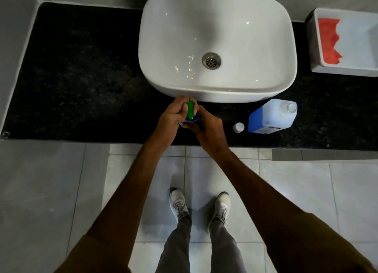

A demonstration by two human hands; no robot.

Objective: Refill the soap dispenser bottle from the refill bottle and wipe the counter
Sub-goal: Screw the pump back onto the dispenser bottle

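At the counter's front edge, both hands are working the soap dispenser bottle [191,120], which is sitting on the black counter [81,68] just in front of the sink [216,95]. Left hand [173,114] is closing its fingers around the green pump head [190,110]; right hand [208,129] is wrapping the bottle body low down, likely bracing it so the pump can be turned on its thread. Which way it's turning can't be told. Just to the right, the white cap [238,127] is lying loose on the counter beside the refill bottle [272,117], which is standing with its neck open, within easy reach for pouring or recapping. Liquid level in the dispenser is hidden by the hands. Farther back right, a red cloth [328,41] is lying in a white tray [343,70], well apart from the bottles, probably staged for the wipe. Counter wipe is looking not yet done.
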